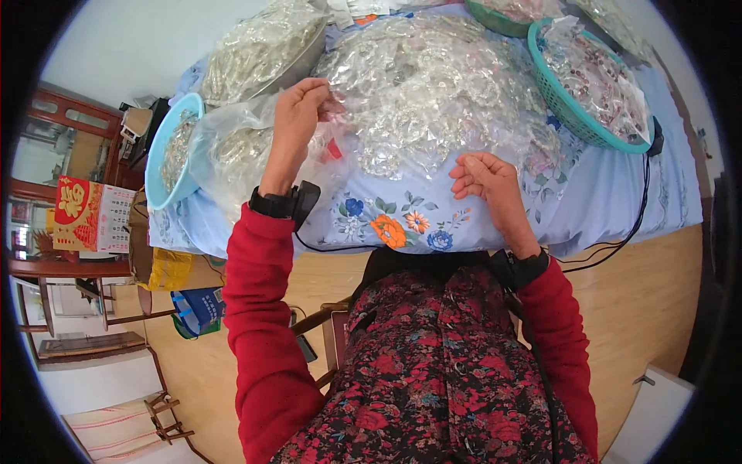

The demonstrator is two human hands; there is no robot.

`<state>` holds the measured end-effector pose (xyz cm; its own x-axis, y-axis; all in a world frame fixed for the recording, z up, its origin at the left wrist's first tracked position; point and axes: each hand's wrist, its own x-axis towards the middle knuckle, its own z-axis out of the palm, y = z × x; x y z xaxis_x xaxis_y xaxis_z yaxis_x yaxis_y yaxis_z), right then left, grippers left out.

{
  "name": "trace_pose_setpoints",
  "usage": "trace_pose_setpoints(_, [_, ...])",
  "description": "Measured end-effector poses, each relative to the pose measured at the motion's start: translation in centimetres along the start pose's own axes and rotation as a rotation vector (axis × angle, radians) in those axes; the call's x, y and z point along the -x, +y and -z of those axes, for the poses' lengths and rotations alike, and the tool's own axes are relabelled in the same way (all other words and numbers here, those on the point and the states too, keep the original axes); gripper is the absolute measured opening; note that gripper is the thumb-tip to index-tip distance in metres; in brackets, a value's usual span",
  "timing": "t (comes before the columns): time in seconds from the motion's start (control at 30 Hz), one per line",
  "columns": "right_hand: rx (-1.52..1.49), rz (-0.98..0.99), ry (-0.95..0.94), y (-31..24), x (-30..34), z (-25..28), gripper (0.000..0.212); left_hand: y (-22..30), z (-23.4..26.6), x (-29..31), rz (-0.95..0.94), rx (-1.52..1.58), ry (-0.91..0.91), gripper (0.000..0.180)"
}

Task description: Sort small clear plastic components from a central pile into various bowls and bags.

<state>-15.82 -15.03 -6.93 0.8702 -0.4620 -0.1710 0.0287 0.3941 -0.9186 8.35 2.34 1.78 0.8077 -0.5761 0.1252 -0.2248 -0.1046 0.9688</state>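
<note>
My left hand (300,116) is over the left edge of a heap of small clear plastic packets (433,93), its fingers pinched together. Whatever is between those fingertips, if anything, is too small to make out. Below that hand lies a large clear plastic bag (239,151) of silvery packets, with a red patch (334,148) by its right side. At the near edge of the heap is my right hand (488,184), fingers loosely bent and somewhat apart, with nothing seen in it. The packets hold shiny silver-coloured pieces whose kind I cannot tell.
A light blue basin (158,172) stands left, a turquoise basket (560,104) of packets right. Behind are a heaped container (263,54) and a green basket (502,23). A flowered blue cloth (325,213) covers the table. A black cable (640,209) hangs at right.
</note>
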Motion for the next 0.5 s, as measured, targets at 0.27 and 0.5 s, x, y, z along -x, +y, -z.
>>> trace_pose_setpoints(0.27, [-0.011,0.005,-0.028,0.0,0.0,0.0,0.026,1.3,-3.2,2.0,0.195,0.228,-0.142,0.017])
trace_pose_setpoints(0.5, [-0.085,-0.055,-0.035,-1.0,0.4,0.1,0.027,0.9,-5.5,2.8,0.016,0.093,-0.249,0.019])
